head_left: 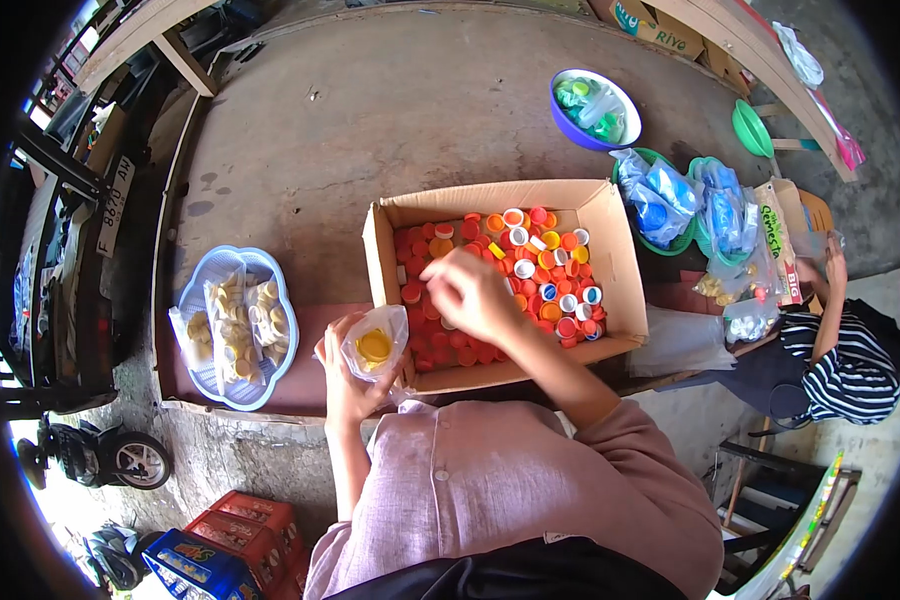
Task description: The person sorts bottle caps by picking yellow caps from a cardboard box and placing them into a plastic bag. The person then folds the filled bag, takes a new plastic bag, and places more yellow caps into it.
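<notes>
My left hand (346,382) is closed round a small clear plastic bag (375,343), with yellow caps inside, at the front left corner of a cardboard box (500,200). The bag's mouth faces up. Over the left part of the box hangs my right hand (470,295), its fingers bent together above the caps; whether anything is between them is hidden. Red, orange, white, yellow and a few blue bottle caps (545,290) lie loose in the box.
A blue basket (288,335) of bagged caps is at the left. At the right stand a purple bowl (567,137), green baskets (682,238) and flat plastic bags (678,340). A person in a striped top (850,370) is at the far right.
</notes>
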{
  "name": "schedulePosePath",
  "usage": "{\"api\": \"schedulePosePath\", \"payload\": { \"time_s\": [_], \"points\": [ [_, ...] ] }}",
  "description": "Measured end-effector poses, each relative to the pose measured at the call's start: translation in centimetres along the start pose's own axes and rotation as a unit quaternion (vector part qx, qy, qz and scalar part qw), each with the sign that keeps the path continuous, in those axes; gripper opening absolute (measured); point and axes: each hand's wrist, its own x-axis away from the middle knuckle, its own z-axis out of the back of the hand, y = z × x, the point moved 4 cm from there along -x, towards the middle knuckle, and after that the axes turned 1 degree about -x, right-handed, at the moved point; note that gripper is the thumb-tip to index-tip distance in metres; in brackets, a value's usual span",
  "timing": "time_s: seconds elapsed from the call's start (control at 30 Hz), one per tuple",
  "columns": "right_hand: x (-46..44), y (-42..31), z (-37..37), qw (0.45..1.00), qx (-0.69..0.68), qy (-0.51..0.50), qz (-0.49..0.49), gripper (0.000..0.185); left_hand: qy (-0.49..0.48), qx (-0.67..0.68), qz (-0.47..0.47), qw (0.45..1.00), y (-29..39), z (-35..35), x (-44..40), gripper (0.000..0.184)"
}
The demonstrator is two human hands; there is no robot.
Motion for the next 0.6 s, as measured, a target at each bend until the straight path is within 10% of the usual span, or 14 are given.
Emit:
{"api": "schedulePosePath", "payload": {
  "time_s": [0.13,0.33,0.47,0.6],
  "points": [
    [1.5,10.2,2.7,0.938,0.311,0.020,-0.150,0.018,-0.005,-0.003,0.001,1.000,0.1,0.0,-0.1,0.067],
    [2.7,12.9,2.0,0.934,0.294,-0.006,-0.204,0.015,-0.009,0.002,0.012,1.000,-0.1,-0.2,-0.1,0.068],
    [0.6,5.1,2.1,0.987,0.007,0.139,-0.085,0.006,0.009,0.010,0.003,1.000,0.4,-0.1,-0.2,0.066],
    [0.6,-5.8,-1.4,0.992,-0.088,-0.001,0.089,0.011,-0.007,-0.007,-0.005,1.000,0.2,-0.1,-0.2,0.068]
  ]
}}
